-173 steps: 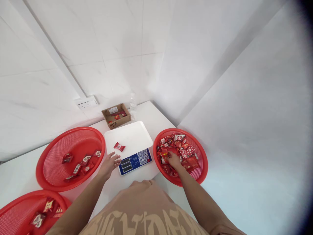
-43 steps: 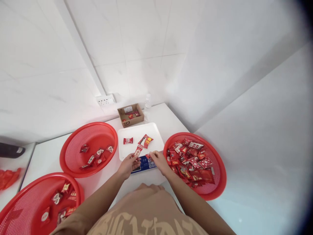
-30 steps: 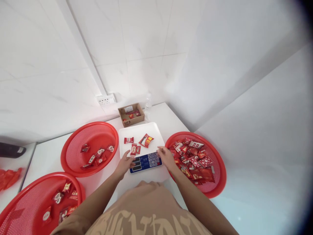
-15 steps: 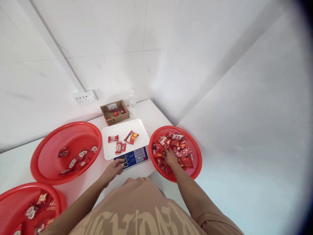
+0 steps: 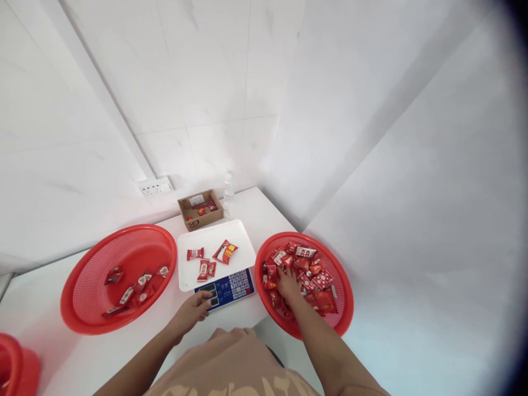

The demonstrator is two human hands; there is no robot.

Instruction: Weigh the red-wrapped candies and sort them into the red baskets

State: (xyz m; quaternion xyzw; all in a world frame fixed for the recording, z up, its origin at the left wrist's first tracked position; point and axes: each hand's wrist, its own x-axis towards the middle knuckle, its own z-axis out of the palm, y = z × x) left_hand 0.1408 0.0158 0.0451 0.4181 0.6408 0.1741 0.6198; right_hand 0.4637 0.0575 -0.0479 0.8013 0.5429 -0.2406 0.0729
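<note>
The right hand point(image 5: 289, 285) is inside the right red basket point(image 5: 349, 301), among many wrapped snacks point(image 5: 322, 279); whether it grips one, I cannot tell. Four packets point(image 5: 225, 252) lie on the scale's white pan point(image 5: 242, 241). The left hand point(image 5: 193, 312) is open at the near keypad panel point(image 5: 231, 289). The step seems to be picking; the next move probably needs separating one snack carefully.

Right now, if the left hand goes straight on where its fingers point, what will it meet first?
Probably the blue panel of the scale, at its display end. The left hand has its fingertips at or over that edge; this view leaves their height unclear.
</note>
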